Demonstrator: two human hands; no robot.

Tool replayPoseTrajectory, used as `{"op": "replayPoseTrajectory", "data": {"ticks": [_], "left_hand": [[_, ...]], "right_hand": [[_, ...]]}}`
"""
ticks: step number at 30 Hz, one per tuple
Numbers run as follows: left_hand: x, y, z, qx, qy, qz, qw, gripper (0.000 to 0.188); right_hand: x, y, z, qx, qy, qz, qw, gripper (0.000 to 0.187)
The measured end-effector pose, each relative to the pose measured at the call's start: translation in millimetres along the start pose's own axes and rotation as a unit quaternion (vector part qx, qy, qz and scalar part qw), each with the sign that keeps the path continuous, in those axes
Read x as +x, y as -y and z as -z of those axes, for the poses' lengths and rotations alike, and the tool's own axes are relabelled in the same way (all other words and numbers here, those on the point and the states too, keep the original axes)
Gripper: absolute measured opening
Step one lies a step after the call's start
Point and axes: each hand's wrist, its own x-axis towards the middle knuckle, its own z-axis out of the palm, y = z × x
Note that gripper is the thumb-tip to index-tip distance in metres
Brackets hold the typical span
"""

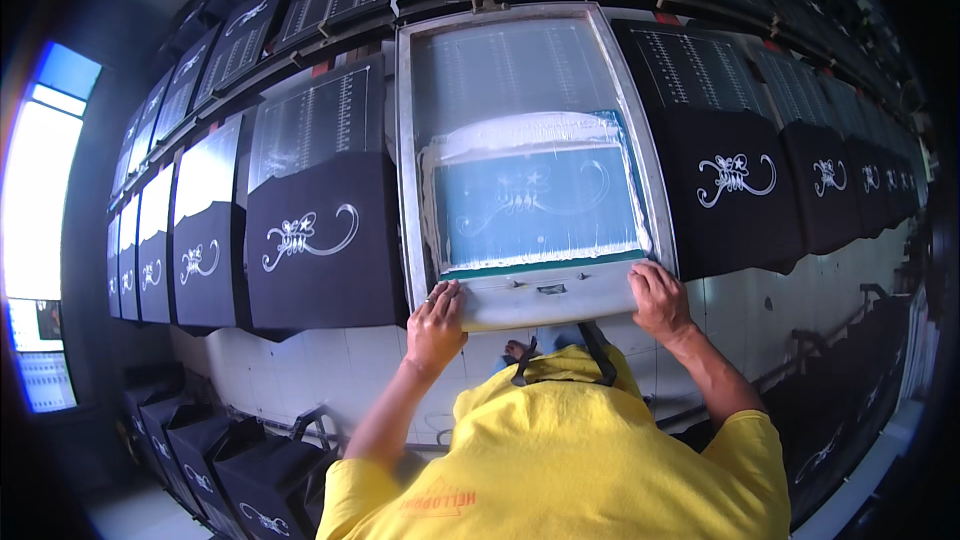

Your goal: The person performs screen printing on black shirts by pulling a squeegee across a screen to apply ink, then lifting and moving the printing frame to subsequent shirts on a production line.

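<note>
At the far left of the frame a bright window [40, 210] glows, and below it, in the lower left, dark bags [215, 460] stand on the floor. From there a long table [330, 365] with a pale tiled side bends across the picture, carrying a row of black cloth panels; the left panel [325, 240], left of centre, bears a white swirl print [308, 235]. At centre lies the screen [530, 160], a metal-framed rectangle with a teal stencil area and a band of white ink [520, 135] across its upper part; it lies flat on the table between the printed panels, its near edge toward the person. The left hand [436, 325] rests at the frame's lower left corner, fingers curled over the near edge, gripping it. The right hand [660, 300] grips the lower right corner the same way, fingers bent over the rail. Both forearms come up from the bottom centre, where a yellow shirt [560, 460] fills the lower frame. Right of the screen sits the right panel [735, 185] with the same white swirl, and further printed panels trail off toward the upper right edge, shrinking into the dark rim.
</note>
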Motion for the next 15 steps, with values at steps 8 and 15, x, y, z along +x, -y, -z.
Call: {"op": "replayPoseTrajectory", "data": {"ticks": [8, 15], "left_hand": [[87, 51, -8, 0.007, -0.018, -0.018, 1.0, 0.048], [174, 82, 7, -0.014, 0.023, 0.012, 1.0, 0.036]], "right_hand": [[79, -48, -21, -0.009, 0.007, 0.006, 1.0, 0.021], [158, -91, -27, -0.006, 0.081, -0.026, 0.996, 0.02]]}}
